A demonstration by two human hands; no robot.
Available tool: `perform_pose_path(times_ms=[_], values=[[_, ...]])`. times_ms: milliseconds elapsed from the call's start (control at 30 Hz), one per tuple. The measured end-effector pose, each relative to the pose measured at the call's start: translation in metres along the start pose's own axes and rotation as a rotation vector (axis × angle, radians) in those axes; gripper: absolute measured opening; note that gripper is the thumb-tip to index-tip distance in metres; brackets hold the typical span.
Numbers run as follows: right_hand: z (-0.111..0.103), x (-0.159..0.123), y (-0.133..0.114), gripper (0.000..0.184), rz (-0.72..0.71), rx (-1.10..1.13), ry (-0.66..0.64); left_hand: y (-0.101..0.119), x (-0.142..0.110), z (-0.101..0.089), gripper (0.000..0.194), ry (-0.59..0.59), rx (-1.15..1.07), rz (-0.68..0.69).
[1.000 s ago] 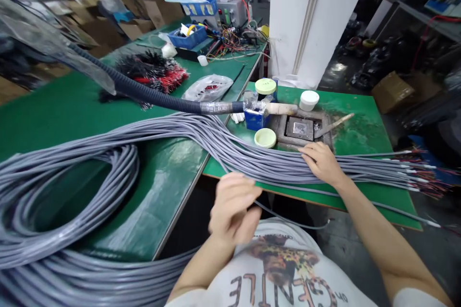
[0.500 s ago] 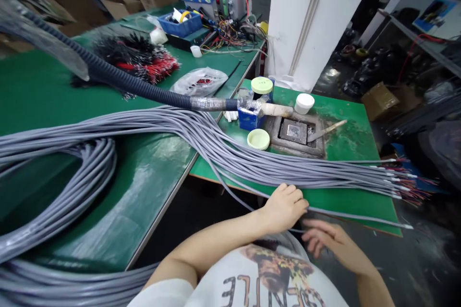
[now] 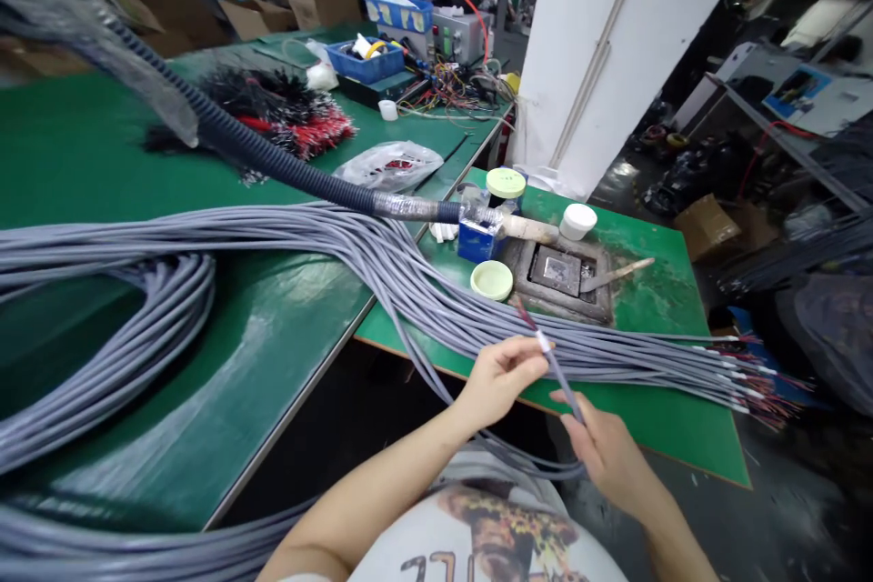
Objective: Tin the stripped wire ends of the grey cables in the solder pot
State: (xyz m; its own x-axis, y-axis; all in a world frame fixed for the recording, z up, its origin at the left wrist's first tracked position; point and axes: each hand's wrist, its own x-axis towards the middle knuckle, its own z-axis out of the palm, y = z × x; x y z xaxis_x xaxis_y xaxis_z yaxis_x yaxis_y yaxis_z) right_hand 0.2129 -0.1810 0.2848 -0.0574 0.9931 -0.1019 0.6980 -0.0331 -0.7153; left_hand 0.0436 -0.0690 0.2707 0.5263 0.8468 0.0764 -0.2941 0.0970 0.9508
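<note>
Right hand (image 3: 606,453) clasps one cable (image 3: 560,379), its wires (image 3: 525,315) already exposed; left hand (image 3: 501,375) adjoining, grip unclear; beyond them, bundle (image 3: 614,357) unheld

Grey cables (image 3: 416,291), white tub (image 3: 578,224) on green table (image 3: 672,296).

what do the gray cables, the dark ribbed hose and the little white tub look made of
Gray cables: probably soft plastic sheathing, smooth with slight sheen; thin coloured wires emerge at the ends.
Ribbed hose: likely plastic, dark and corrugated, with shiny, tape-like wrapping.
White tub: apparently plastic, smooth and opaque.
</note>
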Motion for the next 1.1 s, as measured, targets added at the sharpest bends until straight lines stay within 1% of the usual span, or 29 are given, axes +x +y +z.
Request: perform_pose_path(times_ms=[67,100,167,233,300,367,433,500,600,667,800,1000,1100], values=[[0.007,0.001,-0.003,0.034,-0.01,-0.038,-0.075,0.006,0.005,-0.006,0.031,0.069,-0.086,-0.078],[0.008,0.001,-0.004,0.034,-0.006,-0.052,-0.11,0.007,0.006,-0.008,0.03,0.082,-0.113,-0.109],[0.007,0.002,-0.006,0.033,0.004,-0.069,-0.176,0.006,0.005,-0.009,0.03,0.082,-0.158,-0.159],[0.003,0.005,-0.007,0.029,-0.004,-0.052,-0.196,0.002,0.002,-0.006,0.028,0.054,-0.196,-0.196],[0.001,0.011,-0.01,0.024,-0.03,0.005,-0.139,-0.003,-0.002,-0.001,0.027,-0.019,-0.239,-0.223],[0.001,0.017,-0.012,0.022,-0.059,0.056,-0.025,-0.007,-0.005,0.004,0.026,-0.085,-0.289,-0.245],[0.003,0.023,-0.014,0.024,-0.082,0.078,0.059,-0.011,-0.006,0.005,0.025,-0.08,-0.306,-0.254],[0.006,0.027,-0.014,0.023,-0.09,0.088,0.091,-0.013,-0.005,0.003,0.024,0.012,-0.29,-0.237],[0.009,0.03,-0.014,0.022,-0.086,0.101,0.089,-0.013,-0.002,-0.006,0.02,0.188,-0.271,-0.17],[0.01,0.031,-0.015,0.023,-0.084,0.097,0.085,-0.013,0.0,-0.011,0.018,0.252,-0.271,-0.125],[0.01,0.033,-0.018,0.024,-0.084,0.067,0.079,-0.01,0.003,-0.014,0.019,0.275,-0.232,-0.086],[0.007,0.035,-0.022,0.024,-0.104,0.029,0.073,0.0,0.009,-0.014,0.019,0.251,-0.187,-0.052],[0.008,0.035,-0.022,0.024,-0.119,0.018,0.087,-0.002,0.011,-0.015,0.018,0.234,-0.179,-0.025]])
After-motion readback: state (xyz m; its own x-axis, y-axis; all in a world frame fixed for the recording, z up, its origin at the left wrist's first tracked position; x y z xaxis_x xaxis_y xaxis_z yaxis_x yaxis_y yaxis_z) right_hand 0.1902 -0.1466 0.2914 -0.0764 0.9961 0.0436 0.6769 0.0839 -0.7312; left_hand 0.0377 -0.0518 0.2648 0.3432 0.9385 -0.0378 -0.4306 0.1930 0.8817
